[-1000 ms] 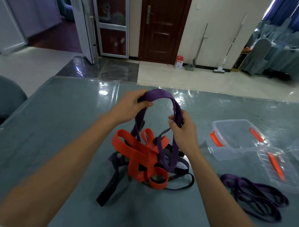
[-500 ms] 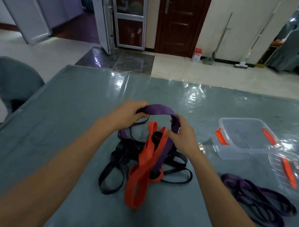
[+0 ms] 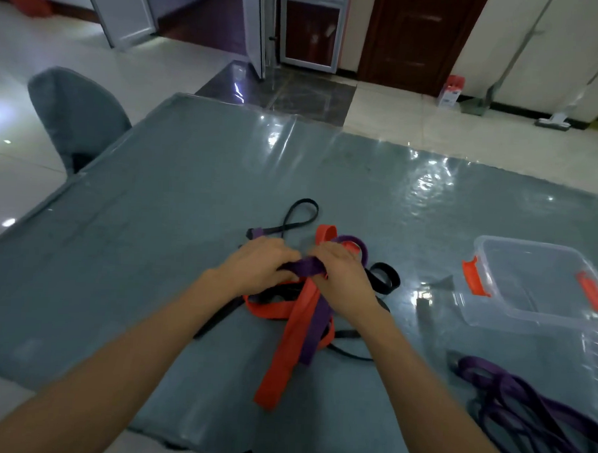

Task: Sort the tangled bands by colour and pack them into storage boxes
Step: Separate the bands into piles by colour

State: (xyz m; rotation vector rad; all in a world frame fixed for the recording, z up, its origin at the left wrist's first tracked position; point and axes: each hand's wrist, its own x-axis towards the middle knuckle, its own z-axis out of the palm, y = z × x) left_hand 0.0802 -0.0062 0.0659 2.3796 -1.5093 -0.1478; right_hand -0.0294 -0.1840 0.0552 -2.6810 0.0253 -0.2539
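A tangle of orange, purple and black bands lies in the middle of the grey table [image 3: 152, 254]. My left hand [image 3: 260, 267] and my right hand [image 3: 340, 272] both grip a purple band [image 3: 302, 266] stretched short between them, just above the heap. An orange band [image 3: 285, 349] trails toward me from under the hands, with a purple strip beside it. Black bands [image 3: 386, 279] loop out to the right and at the far side [image 3: 301, 212]. A separate pile of purple bands [image 3: 523, 400] lies at the lower right.
A clear storage box [image 3: 540, 322] with orange clips stands open at the right; a clear lid partly shows at the right edge below it. A grey chair [image 3: 76, 114] stands by the table's far left corner. Beyond the table are tiled floor and doors.
My hands have lowered the purple band onto the heap and drawn close together. The arch of band between them has collapsed to a short span. The view has tilted down and left.
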